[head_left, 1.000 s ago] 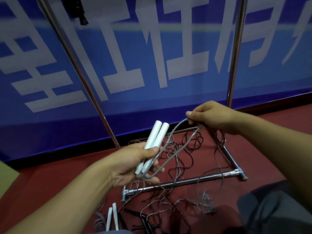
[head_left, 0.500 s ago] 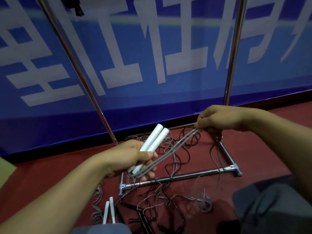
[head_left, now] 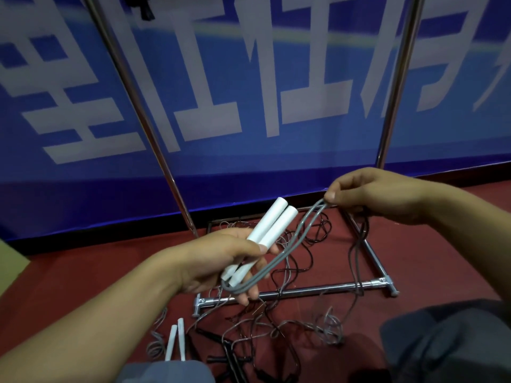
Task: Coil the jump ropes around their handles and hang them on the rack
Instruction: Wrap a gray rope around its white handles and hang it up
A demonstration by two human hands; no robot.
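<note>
The left hand grips two white cylindrical plastic handles held side by side. The right hand pinches the doubled grey rope running from them, above the chrome metal rack base on the red floor.

two hands: a left hand and a right hand; two white handles held side by side; two more white handles on the floor; two upright rack poles; one rack base frame; at least two black handles low down; the tangled cords on the floor are too knotted to count
</note>
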